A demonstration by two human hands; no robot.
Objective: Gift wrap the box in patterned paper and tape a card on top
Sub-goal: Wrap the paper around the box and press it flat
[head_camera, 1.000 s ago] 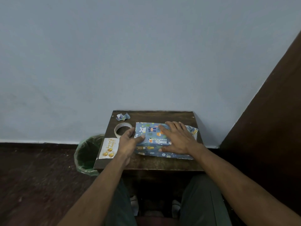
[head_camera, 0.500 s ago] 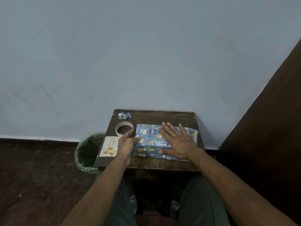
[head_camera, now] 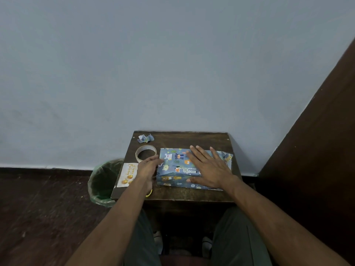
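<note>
Card point(head_camera: 129, 174) partly covered by left hand point(head_camera: 148, 168); its finger posture at the wrapped box point(head_camera: 179, 167) is blurred, grip cannot be told. Right hand point(head_camera: 208, 167) lies flat, fingers spread, on the box top. Box sits mid-table point(head_camera: 192, 192), left end touching left hand. Tape roll point(head_camera: 145, 153) just beside the box; paper scrap point(head_camera: 145, 138) near the far edge

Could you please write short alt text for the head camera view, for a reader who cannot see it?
A person's right hand lies flat on a box wrapped in blue patterned paper on a small wooden table, while the left hand touches the box's left end. A tape roll, a birthday card and a paper scrap lie to the left.
</note>
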